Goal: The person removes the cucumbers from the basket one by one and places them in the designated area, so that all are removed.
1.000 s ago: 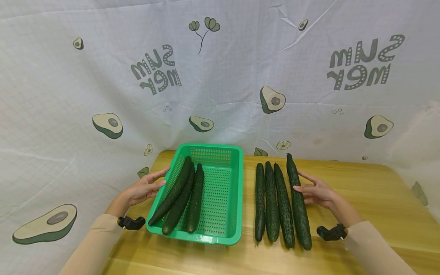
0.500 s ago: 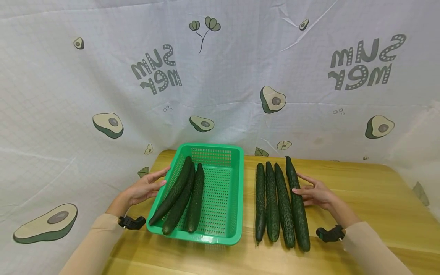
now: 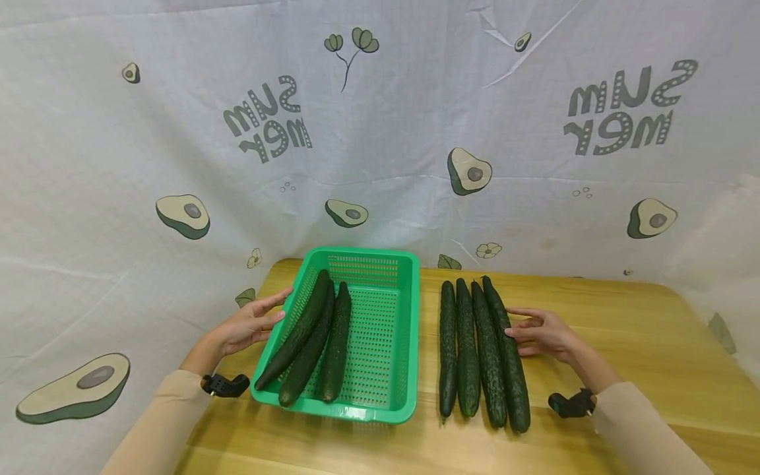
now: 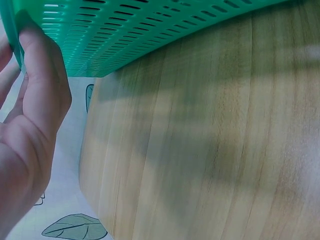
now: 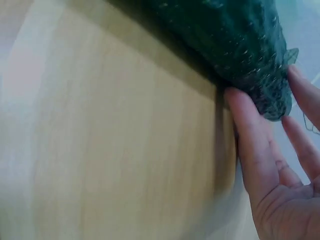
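While our right hand (image 3: 545,335) touches a dark cucumber (image 3: 515,382), our left hand (image 3: 245,328) rests against a green basket (image 3: 412,356)

Our right fingers are loosely extended, meeting the cucumber's right side. Our left fingers, also fairly straight, lie against the basket's left wall. The touched cucumber lies on the wooden desk (image 3: 629,336), last on the right of a row, with three neighbouring cucumbers (image 3: 468,356) between it and the basket. Inside the basket, toward its left side, we see three more cucumbers (image 3: 336,343). Behind hangs a pale, avocado-printed cloth (image 3: 392,125).
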### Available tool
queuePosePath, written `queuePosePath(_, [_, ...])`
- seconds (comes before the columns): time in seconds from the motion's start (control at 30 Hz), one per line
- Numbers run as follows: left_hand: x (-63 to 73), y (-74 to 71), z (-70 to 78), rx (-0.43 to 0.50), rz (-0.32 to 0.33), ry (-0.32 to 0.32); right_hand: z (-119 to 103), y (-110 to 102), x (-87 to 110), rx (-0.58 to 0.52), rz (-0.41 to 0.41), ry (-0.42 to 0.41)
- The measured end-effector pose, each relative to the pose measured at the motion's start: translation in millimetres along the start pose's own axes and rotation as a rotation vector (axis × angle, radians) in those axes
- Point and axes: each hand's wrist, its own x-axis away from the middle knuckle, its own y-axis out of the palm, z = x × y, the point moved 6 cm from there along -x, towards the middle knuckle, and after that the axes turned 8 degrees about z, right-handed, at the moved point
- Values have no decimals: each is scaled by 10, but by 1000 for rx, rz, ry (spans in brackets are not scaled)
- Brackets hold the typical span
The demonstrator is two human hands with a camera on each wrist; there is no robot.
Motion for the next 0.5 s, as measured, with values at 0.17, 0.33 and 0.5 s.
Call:
queuePosePath(0.17, [2,-8,0,-3,5,2,16,-13,17,-35,2,3])
queuePosePath(0.33, [-3,-5,-11,7,-1,2,35,-18,30,-65,10,18])
queuePosePath(0.5, [-5,1,-16,11,-6,6,53,-38,40,-94,19,34])
